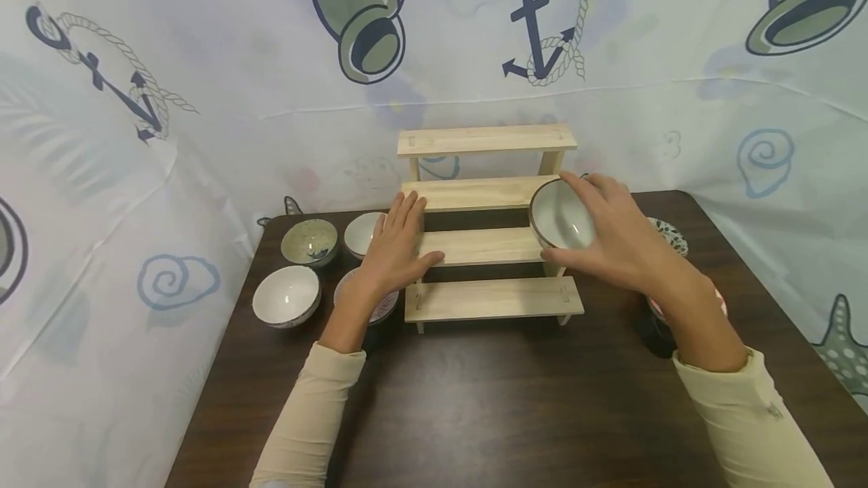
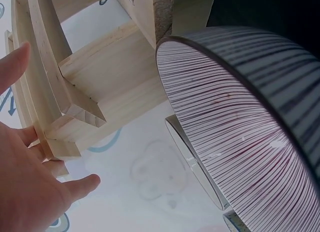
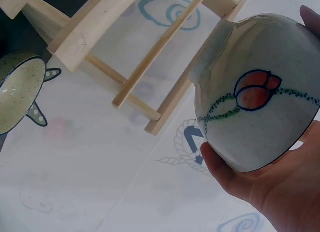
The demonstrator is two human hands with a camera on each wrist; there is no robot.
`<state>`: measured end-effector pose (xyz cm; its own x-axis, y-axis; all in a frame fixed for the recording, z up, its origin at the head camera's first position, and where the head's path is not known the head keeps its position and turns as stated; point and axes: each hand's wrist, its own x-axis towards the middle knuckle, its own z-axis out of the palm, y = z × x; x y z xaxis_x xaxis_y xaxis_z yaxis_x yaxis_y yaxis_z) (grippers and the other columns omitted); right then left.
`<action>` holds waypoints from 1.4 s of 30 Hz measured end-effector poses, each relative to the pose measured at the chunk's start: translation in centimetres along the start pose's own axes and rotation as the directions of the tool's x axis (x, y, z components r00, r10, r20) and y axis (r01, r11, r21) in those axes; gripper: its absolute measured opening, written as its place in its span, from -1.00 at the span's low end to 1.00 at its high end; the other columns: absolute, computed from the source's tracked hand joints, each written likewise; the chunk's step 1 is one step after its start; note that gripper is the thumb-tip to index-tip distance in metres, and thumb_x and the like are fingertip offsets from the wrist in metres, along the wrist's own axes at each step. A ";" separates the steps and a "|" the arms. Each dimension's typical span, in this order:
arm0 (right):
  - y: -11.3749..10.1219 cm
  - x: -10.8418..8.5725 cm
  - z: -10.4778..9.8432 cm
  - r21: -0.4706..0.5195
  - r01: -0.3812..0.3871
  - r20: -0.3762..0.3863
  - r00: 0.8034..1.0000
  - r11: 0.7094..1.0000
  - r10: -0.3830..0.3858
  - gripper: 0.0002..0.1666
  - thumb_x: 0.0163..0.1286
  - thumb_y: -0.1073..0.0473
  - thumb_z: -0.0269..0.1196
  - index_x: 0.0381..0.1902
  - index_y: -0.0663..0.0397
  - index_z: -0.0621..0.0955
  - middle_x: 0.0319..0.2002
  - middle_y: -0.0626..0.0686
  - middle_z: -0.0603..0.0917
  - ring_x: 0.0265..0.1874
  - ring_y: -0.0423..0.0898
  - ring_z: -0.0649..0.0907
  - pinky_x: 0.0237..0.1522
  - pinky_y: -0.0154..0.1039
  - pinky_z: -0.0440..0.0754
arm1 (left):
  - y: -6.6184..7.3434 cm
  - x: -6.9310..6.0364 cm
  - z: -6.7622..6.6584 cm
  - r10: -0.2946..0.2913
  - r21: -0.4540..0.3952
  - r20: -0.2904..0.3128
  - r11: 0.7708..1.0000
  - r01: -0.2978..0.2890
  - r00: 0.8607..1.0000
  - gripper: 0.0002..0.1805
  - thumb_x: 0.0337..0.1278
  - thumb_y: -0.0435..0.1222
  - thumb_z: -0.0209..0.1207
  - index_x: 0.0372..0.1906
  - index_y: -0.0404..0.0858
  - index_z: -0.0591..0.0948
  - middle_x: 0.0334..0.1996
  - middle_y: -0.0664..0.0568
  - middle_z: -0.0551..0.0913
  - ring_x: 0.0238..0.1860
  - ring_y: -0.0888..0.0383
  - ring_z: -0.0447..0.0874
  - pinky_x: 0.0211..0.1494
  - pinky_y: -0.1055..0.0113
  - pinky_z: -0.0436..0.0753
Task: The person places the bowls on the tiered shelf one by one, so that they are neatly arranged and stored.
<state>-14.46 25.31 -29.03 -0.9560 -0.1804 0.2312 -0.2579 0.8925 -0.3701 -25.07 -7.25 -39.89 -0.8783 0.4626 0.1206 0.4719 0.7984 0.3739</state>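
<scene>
My right hand (image 1: 620, 236) grips a white bowl (image 1: 561, 214) by its rim and base, tilted, in front of the right side of a wooden tiered shelf (image 1: 488, 300). In the right wrist view a red flower with a green vine shows on the outside of the bowl (image 3: 260, 92). My left hand (image 1: 395, 251) is at the left end of the shelf, its fingers extended and the thumb spread. The left wrist view has the fingertips of the left hand (image 2: 35, 177) against the shelf boards (image 2: 65, 92). Below that hand stands a striped bowl (image 1: 386, 307), partly covered by it.
Left of the shelf stand a speckled bowl (image 1: 309, 241), a white bowl (image 1: 286, 297) and another white bowl (image 1: 361, 233). On the right, a patterned bowl (image 1: 671, 235) and a pink-rimmed bowl (image 1: 720, 301) are partly behind the right arm. Printed cloth (image 1: 461, 36) hangs around the dark table (image 1: 488, 405).
</scene>
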 end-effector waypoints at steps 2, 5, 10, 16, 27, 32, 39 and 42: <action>-0.2 0.3 -0.1 0.004 -0.002 0.005 1.000 1.000 0.002 0.26 0.06 -0.28 0.53 0.62 -0.07 0.22 0.43 0.34 0.33 0.36 0.32 0.36 0.13 0.38 0.53 | 0.0 0.0 0.0 0.001 0.007 -0.003 1.000 -0.001 1.000 0.12 0.33 0.15 0.24 0.70 -0.10 -0.17 0.72 0.01 -0.28 0.72 0.02 -0.48 0.69 -0.24 -0.17; -0.4 0.7 -0.2 0.013 0.001 0.014 1.000 1.000 -0.002 0.25 0.07 -0.30 0.53 0.61 -0.09 0.23 0.44 0.31 0.33 0.35 0.29 0.36 0.12 0.36 0.54 | 0.1 0.0 0.0 0.002 0.017 -0.011 1.000 -0.002 1.000 0.11 0.33 0.14 0.25 0.70 -0.11 -0.15 0.72 -0.01 -0.26 0.72 0.00 -0.46 0.68 -0.25 -0.14; -0.8 1.4 -0.1 0.023 0.019 0.032 0.999 1.000 -0.020 0.27 0.09 -0.30 0.52 0.64 -0.13 0.18 0.44 0.32 0.32 0.37 0.29 0.36 0.18 0.38 0.52 | 0.1 0.1 0.1 0.000 0.029 -0.013 1.000 0.001 1.000 0.11 0.32 0.13 0.26 0.70 -0.11 -0.15 0.72 -0.01 -0.25 0.72 0.00 -0.44 0.68 -0.25 -0.12; -1.3 2.0 0.0 0.032 0.039 0.044 0.998 0.999 -0.041 0.29 0.09 -0.28 0.51 0.66 -0.12 0.15 0.44 0.34 0.33 0.42 0.28 0.33 0.28 0.37 0.46 | 0.0 0.1 0.3 0.003 0.036 -0.012 0.999 -0.002 1.000 0.12 0.31 0.13 0.27 0.70 -0.13 -0.14 0.72 -0.02 -0.24 0.72 -0.02 -0.43 0.68 -0.26 -0.12; -2.7 4.1 0.3 0.029 0.071 0.075 0.995 0.997 -0.073 0.28 0.12 -0.29 0.50 0.66 -0.14 0.14 0.52 0.30 0.27 0.47 0.30 0.31 0.31 0.40 0.43 | 0.1 0.1 0.3 0.006 0.057 -0.019 0.998 -0.005 1.000 0.13 0.31 0.13 0.28 0.70 -0.13 -0.15 0.72 -0.03 -0.24 0.72 -0.02 -0.42 0.68 -0.25 -0.12; -3.1 5.2 0.6 0.060 0.085 0.092 0.992 0.995 -0.090 0.30 0.13 -0.31 0.49 0.67 -0.15 0.10 0.57 0.26 0.21 0.54 0.27 0.24 0.38 0.43 0.36 | 0.2 0.0 0.2 0.000 0.064 -0.023 0.998 0.002 1.000 0.14 0.30 0.12 0.29 0.69 -0.13 -0.15 0.72 -0.02 -0.24 0.72 -0.01 -0.42 0.68 -0.26 -0.10; -3.5 6.5 1.6 0.077 0.107 0.075 0.991 0.991 -0.113 0.36 0.08 -0.29 0.53 0.68 -0.13 0.08 0.54 0.29 0.26 0.51 0.26 0.28 0.39 0.38 0.38 | 0.2 0.1 0.2 -0.011 0.078 -0.019 0.997 0.013 1.000 0.15 0.28 0.13 0.30 0.69 -0.11 -0.15 0.72 -0.01 -0.24 0.72 -0.02 -0.42 0.67 -0.26 -0.10; -3.7 7.0 2.0 0.069 0.109 0.074 0.991 0.992 -0.114 0.38 0.05 -0.31 0.54 0.68 -0.16 0.07 0.51 0.30 0.28 0.49 0.26 0.31 0.37 0.37 0.41 | 0.3 0.1 0.3 -0.017 0.085 -0.017 0.996 0.018 1.000 0.14 0.29 0.13 0.30 0.69 -0.10 -0.15 0.72 0.00 -0.25 0.72 -0.01 -0.43 0.68 -0.26 -0.12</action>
<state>-20.49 19.90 -27.78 -0.9281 -0.3112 0.2045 -0.3696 0.8366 -0.4043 -25.03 -6.87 -40.05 -0.8874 0.4423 0.1297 0.4604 0.8367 0.2965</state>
